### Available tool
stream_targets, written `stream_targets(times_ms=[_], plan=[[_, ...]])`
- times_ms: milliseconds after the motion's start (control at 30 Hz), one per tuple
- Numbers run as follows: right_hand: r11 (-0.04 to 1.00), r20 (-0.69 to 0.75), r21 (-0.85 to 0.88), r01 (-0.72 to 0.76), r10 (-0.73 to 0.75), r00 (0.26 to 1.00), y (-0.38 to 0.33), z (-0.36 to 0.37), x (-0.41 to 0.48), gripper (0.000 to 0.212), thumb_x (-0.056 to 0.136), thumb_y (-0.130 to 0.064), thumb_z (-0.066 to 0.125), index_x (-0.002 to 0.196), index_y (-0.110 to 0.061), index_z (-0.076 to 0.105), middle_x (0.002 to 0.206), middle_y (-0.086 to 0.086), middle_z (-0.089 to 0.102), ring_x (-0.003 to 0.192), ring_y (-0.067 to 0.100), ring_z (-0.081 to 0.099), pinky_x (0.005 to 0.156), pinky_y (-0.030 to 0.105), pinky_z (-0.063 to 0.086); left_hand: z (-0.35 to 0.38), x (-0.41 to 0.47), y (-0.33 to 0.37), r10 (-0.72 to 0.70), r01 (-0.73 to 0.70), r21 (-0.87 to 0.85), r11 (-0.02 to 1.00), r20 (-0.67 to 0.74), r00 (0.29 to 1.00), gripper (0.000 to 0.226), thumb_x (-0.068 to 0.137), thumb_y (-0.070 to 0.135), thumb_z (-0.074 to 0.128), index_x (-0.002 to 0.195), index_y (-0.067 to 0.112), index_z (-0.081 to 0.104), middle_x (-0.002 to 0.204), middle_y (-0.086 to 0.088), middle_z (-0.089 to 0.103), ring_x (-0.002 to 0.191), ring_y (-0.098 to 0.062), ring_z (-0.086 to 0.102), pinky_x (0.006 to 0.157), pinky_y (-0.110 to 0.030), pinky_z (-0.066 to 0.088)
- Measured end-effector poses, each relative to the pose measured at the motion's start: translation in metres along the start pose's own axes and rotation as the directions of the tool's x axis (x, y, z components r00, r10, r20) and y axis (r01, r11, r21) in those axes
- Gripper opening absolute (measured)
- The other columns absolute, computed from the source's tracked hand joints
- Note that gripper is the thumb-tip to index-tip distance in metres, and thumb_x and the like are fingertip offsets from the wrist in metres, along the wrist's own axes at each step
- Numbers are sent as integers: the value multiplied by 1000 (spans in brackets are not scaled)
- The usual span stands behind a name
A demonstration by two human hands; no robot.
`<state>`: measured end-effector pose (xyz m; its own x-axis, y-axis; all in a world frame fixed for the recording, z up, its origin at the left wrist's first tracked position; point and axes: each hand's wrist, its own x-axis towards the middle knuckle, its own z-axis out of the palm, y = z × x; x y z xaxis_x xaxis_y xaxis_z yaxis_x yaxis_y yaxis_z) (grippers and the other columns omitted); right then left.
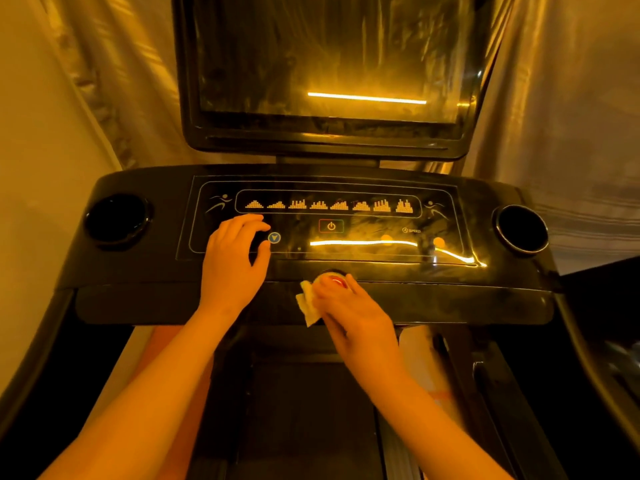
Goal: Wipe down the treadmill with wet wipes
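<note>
At centre frame, the red button (336,280) is rubbed with a wet wipe (307,304) clamped in the right hand (349,304), the treadmill console (145,265) apparently braced by the left hand (231,261), fingers loosely curled.

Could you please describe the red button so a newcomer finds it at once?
Find the treadmill console below the screen. On its front lip, under the power symbol, sits the red button, by the right hand gripping a wet wipe. Only it is raised.

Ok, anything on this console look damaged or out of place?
Nothing spilled or broken. The screen shows streaky smears, and the control panel seems rippled at its lower right corner, where the reflected light strip kinks.
</note>
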<state>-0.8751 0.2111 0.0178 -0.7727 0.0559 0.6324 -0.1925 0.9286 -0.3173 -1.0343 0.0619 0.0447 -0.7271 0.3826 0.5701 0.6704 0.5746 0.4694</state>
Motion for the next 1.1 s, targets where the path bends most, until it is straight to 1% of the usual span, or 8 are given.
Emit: stream_targets(times_ms=[67, 133, 267, 333, 500, 700, 967, 1100], plan=[[997, 25, 80, -11, 9, 1000, 20, -12, -15, 27, 88, -15, 63, 115, -18, 64, 123, 7, 66, 120, 31, 59, 101, 43, 48, 0, 0, 0, -5, 5, 0, 1000, 1, 1000, 23, 95, 17, 58, 118, 16, 63, 129, 1, 57, 126, -14, 45, 105, -28, 26], [982, -15, 118, -145, 148, 989, 43, -33, -27, 26, 90, -25, 59, 115, -23, 65, 124, 1, 66, 122, 31, 57, 99, 45, 49, -1, 0, 0, -15, 15, 6, 1000, 0, 1000, 24, 95, 19, 58, 118, 17, 63, 129, 1, 57, 126, -14, 45, 105, -29, 27], [934, -236, 134, -332, 356, 904, 89, -87, -18, 26, 86, -12, 67, 112, -13, 69, 116, -2, 65, 113, 16, 59, 97, 11, 42, 0, 0, 1, -18, 18, 28, 999, 12, 1000, 24, 94, 21, 60, 118, 17, 63, 129, 1, 58, 127, -16, 45, 104, -32, 28], [909, -321, 94, -405, 413, 852, 117, -115, -4, 25, 87, -11, 68, 112, -9, 70, 114, 1, 66, 110, 13, 57, 92, 7, 38, 0, 0, 1, -23, 22, 38, 999, 19, 1000, 25, 94, 21, 60, 118, 17, 63, 130, 0, 58, 127, -17, 45, 105, -33, 28], [858, -351, 26, -513, 489, 799, 187, -154, 9, 20, 89, -12, 65, 108, -9, 71, 104, 9, 66, 102, 24, 58, 81, 24, 42, -1, -1, 5, -44, 43, 64, 997, 19, 999, 25, 93, 19, 61, 118, 17, 63, 130, -1, 58, 127, -19, 46, 104, -35, 30], [851, -192, -10, -525, 513, 836, 221, -140, 18, 19, 90, -8, 65, 107, -4, 72, 113, 15, 67, 109, 31, 60, 96, 40, 48, -1, 0, 8, -60, 58, 97, 994, 18, 998, 24, 93, 18, 62, 117, 17, 63, 129, 0, 59, 125, -18, 47, 103, -34, 32], [879, -137, -155, -452, 434, 891, 256, -152, 64, 16, 92, -9, 62, 98, 1, 72, 103, 19, 67, 103, 36, 56, 84, 36, 40, -1, 0, 10, -70, 67, 109, 992, 21, 997, 24, 93, 17, 62, 117, 18, 63, 129, 1, 58, 126, -18, 47, 104, -35, 33], [862, -170, -161, -482, 456, 873, 264, -170, 66, 18, 92, -9, 61, 90, 5, 72, 92, 26, 66, 91, 42, 58, 77, 47, 45, -2, 0, 12, -75, 73, 105, 992, 11, 997, 23, 93, 15, 62, 116, 17, 63, 129, 0, 59, 126, -18, 47, 103, -36, 33]])
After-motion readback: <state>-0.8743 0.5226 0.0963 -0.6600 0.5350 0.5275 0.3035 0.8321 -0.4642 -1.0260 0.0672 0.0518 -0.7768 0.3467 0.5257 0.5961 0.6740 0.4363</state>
